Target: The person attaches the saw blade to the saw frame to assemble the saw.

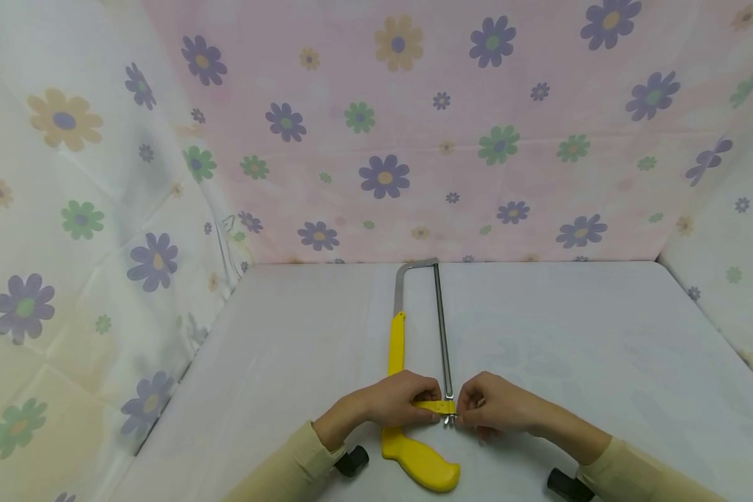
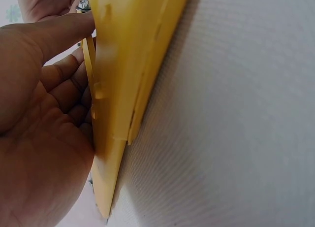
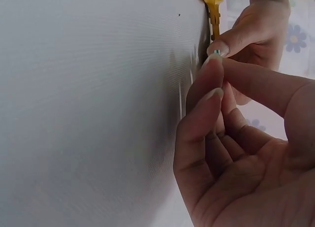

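Note:
A hacksaw point(image 1: 397, 345) with a yellow handle and a grey metal bow lies on the white table, its bow pointing away from me. Its blade point(image 1: 442, 328) runs along the right side. My left hand point(image 1: 401, 399) reaches over the yellow frame and holds the short yellow crosspiece point(image 1: 433, 406) between thumb and fingers. At the crosspiece's end is a small metal wing nut point(image 1: 449, 421). Thumb and forefinger of my right hand point(image 1: 498, 404) pinch it; in the right wrist view the fingertips hide most of it. The left wrist view shows the yellow frame point(image 2: 125, 64) close up beside the palm.
The white tabletop point(image 1: 571, 328) spreads out on both sides of the saw. A pink flowered cloth point(image 1: 414, 139) hangs behind the table's far edge, and pale flowered cloths hang at left and right. A black wrist device point(image 1: 353, 461) sits below the left wrist.

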Tool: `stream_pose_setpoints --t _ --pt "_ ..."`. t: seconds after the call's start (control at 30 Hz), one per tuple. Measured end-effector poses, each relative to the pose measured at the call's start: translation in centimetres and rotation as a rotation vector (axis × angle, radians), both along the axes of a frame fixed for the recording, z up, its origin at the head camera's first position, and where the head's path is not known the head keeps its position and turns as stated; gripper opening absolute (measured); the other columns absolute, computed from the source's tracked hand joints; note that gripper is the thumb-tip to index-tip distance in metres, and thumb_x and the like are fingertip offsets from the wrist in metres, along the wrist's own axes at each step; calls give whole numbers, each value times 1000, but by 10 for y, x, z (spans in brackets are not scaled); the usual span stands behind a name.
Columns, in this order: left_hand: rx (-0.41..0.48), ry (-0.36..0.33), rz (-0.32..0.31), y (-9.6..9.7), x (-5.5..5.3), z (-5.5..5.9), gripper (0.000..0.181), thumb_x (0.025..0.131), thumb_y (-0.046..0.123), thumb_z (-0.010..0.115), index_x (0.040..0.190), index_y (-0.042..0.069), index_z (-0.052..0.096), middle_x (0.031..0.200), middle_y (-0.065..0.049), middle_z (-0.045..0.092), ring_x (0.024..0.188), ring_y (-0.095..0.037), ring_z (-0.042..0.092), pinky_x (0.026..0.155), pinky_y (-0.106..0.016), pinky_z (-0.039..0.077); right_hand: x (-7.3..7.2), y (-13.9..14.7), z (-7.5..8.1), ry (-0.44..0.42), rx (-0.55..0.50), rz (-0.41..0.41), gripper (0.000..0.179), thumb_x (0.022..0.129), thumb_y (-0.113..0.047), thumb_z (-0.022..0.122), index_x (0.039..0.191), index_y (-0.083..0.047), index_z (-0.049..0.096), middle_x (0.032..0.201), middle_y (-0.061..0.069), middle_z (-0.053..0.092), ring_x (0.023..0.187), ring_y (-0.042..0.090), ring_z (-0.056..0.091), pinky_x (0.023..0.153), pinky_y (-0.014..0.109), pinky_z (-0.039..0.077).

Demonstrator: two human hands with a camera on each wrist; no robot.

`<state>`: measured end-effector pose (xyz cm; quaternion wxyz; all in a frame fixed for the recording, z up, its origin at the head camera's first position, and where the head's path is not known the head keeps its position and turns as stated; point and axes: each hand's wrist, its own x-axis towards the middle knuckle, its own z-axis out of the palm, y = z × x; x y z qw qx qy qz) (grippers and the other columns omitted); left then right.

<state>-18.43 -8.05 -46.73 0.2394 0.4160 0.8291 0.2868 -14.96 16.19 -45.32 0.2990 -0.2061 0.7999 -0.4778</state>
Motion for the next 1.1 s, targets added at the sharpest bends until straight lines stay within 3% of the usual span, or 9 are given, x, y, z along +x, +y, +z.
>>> stream_pose_setpoints --t 0.37,0.8,1.1 --pt "-7 9 1 0 1 2 10 99 23 70 105 16 65 87 14 59 76 0 49 72 -16 45 0 -4 1 30 17 -10 7 89 -7 75 83 -4 72 61 7 63 51 11 49 47 23 38" --pt "2 -10 5 0 2 4 10 99 20 71 104 15 65 85 12 58 74 0 48 70 -16 43 1 -9 -2 -15 4 9 11 89 -8 74 79 -2 73 64 6 65 52 12 53 48 23 40" --pt "6 -20 -2 0 1 5 9 99 20 70 105 14 65 87 12 59 75 0 49 71 -16 44 0 -11 -2 -52 59 -26 27 91 -28 77 77 -6 74 63 2 64 50 12 53 48 25 40"
